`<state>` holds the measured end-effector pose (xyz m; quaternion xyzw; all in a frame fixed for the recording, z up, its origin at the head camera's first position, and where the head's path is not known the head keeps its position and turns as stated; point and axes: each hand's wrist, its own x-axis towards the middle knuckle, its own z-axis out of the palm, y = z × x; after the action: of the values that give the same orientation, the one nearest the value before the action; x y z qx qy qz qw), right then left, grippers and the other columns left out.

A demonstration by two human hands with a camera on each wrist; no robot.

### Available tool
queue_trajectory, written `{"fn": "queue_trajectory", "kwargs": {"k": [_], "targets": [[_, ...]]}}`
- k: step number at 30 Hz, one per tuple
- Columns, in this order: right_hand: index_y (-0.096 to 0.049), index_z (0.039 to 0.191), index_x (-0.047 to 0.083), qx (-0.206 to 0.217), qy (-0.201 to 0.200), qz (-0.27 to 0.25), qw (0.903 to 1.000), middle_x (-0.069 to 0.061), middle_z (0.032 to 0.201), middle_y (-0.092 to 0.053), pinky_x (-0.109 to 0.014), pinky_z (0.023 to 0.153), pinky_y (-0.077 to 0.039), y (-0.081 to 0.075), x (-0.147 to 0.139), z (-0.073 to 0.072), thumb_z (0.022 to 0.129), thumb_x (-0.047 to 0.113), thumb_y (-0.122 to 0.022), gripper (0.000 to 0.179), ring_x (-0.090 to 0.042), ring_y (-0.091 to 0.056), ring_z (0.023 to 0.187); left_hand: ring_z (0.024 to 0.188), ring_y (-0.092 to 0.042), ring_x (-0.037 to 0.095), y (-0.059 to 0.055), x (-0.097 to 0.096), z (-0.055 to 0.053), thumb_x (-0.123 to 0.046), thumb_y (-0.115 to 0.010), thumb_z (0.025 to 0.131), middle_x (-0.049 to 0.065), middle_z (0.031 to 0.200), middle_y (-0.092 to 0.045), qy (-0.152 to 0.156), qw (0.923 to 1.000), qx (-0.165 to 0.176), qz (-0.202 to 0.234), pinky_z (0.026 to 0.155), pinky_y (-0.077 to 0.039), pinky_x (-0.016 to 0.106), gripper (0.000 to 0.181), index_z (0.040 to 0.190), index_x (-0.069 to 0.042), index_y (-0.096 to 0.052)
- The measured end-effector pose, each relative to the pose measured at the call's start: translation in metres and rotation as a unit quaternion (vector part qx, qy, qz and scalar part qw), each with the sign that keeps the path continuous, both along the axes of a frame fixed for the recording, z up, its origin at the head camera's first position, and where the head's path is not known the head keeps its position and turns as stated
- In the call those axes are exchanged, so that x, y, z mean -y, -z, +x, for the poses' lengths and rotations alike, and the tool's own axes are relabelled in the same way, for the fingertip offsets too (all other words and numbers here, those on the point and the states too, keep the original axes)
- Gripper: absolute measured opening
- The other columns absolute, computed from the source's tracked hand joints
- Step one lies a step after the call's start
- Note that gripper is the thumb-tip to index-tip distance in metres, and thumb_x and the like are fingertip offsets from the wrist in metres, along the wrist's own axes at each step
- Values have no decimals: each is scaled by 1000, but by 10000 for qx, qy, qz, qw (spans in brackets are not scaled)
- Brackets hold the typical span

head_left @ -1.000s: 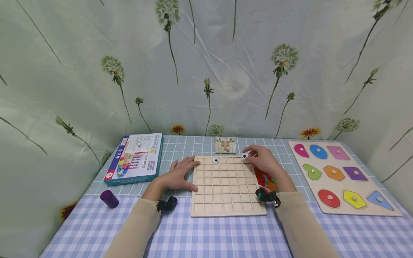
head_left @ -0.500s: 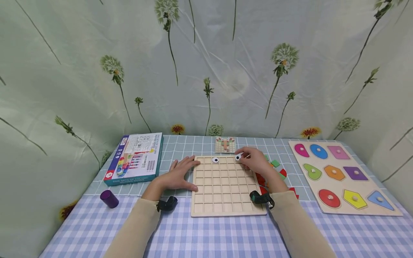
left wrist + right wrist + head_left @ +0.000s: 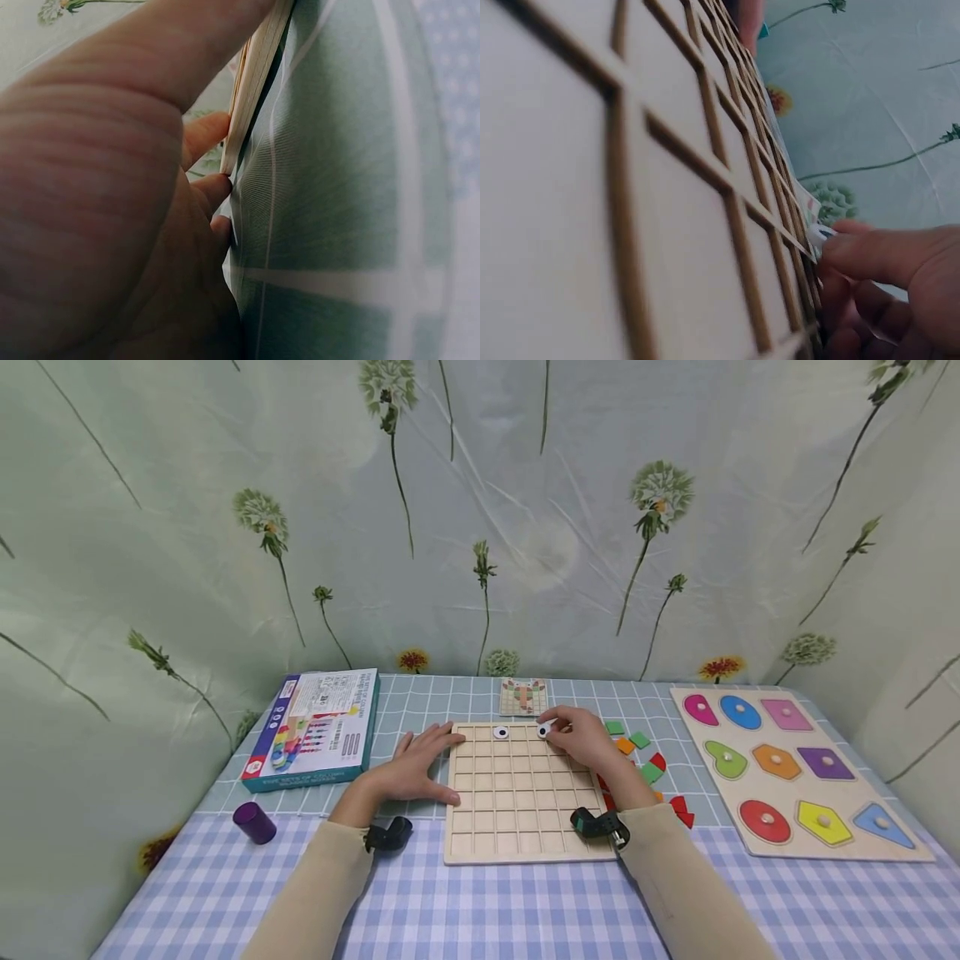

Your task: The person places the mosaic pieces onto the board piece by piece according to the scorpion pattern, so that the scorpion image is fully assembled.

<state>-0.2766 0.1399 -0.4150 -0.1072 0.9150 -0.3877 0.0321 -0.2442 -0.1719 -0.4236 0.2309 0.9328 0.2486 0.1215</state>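
Note:
A wooden grid board [image 3: 502,793] lies flat on the table. My left hand [image 3: 411,768] rests at its left edge, fingers spread, thumb and fingertips touching the rim. One white eye piece [image 3: 501,732] sits in a cell of the top row. My right hand [image 3: 588,747] pinches a second eye piece [image 3: 543,730] between thumb and finger, over the top row to the right of the first. In the right wrist view that eye piece [image 3: 822,233] is at the fingertips, close to the grid. Whether it touches the board, I cannot tell.
Red, green and orange pieces [image 3: 651,770] lie right of the board, partly behind the right forearm. A pattern card [image 3: 523,697] is behind the board. The boxed game [image 3: 315,727] and purple cylinder [image 3: 254,822] stand left; a shape puzzle [image 3: 795,793] lies right.
My right hand has moved left along the board's top row with the eye piece, uncovering more coloured pieces on the right. The left hand has stayed in place.

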Motion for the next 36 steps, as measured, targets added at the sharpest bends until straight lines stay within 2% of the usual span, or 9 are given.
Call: {"fn": "queue_trajectory", "kwargs": {"k": [7, 14, 19, 22, 26, 31, 36], "targets": [[-71, 117, 18, -332, 138, 340, 9988, -3, 92, -67, -32, 72, -44, 2, 5, 2, 94, 16, -66, 24, -18, -57, 79, 157, -6, 36, -2, -1, 1, -51, -84, 75, 10, 169, -16, 18, 10000, 17, 31, 122, 2, 67, 97, 154, -21, -36], [-72, 119, 19, -518, 59, 576, 9970, -1, 92, -69, -31, 70, -42, 3, 5, 0, 94, 17, -66, 26, -16, -57, 77, 157, -6, 36, -1, 0, -2, -52, -83, 75, 10, 169, -15, -3, 10000, -17, 3, 122, 2, 66, 97, 154, -22, -36], [-72, 120, 19, -417, 64, 640, 9971, -3, 101, -70, -34, 72, -45, 2, 6, 0, 95, 19, -66, 26, -21, -61, 86, 157, -6, 36, -1, 0, -2, -52, -84, 74, 10, 169, -15, -2, 10000, -23, 13, 122, 3, 66, 98, 154, -22, -36], [-73, 117, 19, -461, 60, 682, 9966, -5, 109, -70, -41, 80, -51, 2, 6, 1, 96, 19, -65, 23, -26, -64, 97, 157, -6, 36, 0, 0, -2, -52, -84, 75, 10, 169, -15, 15, 10000, -22, 23, 122, 3, 66, 97, 154, -21, -36], [-75, 115, 19, -576, -8, 727, 9957, -6, 116, -69, -48, 88, -53, 4, 5, 1, 97, 19, -64, 22, -29, -66, 105, 157, -6, 36, 0, 0, -1, -51, -83, 75, 10, 169, -15, 8, 10000, 9, 42, 122, 3, 66, 97, 154, -22, -36], [-76, 115, 17, -727, -213, 738, 9944, -8, 117, -66, -45, 84, -53, 7, 5, -1, 97, 17, -63, 22, -26, -65, 96, 157, -6, 36, 0, 0, -1, -51, -83, 75, 10, 169, -15, -2, 10000, 10, 33, 122, 3, 66, 97, 154, -21, -36], [-76, 113, 15, -657, -318, 653, 9952, -9, 117, -65, -42, 82, -53, 7, 5, 0, 97, 15, -62, 21, -23, -63, 90, 157, -6, 36, 0, 0, 0, -51, -84, 75, 10, 169, -15, -1, 10000, 26, 45, 122, 3, 66, 97, 154, -21, -36]]}}
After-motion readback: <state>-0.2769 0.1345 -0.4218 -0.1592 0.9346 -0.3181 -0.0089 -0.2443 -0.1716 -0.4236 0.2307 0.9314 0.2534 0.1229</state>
